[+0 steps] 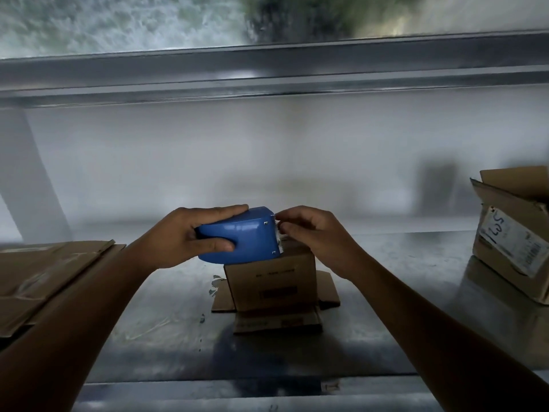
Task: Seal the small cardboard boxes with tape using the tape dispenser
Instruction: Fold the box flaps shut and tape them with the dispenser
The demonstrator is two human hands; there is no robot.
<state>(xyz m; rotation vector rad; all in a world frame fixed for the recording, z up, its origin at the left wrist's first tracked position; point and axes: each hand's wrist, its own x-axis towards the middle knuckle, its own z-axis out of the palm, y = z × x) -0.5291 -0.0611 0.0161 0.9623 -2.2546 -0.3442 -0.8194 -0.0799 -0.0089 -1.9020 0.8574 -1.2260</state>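
Head view: your left hand [190, 233] grips blue plastic tape dispenser [240, 236], fingers over top, thumb on near side. Dispenser long axis runs left-right, mouth toward your right hand [315, 236], whose fingertips pinch at whitish tape end [279, 233]; exact hold blurred. Small brown cardboard box [271, 281] stands upright on grey metal counter [386, 292], directly under dispenser mouth, flaps splayed at its base. Right hand nearer box top. Likely next: draw tape down onto it.

A steel table [166, 337] meets a white wall [267, 150] under a window [118, 19].
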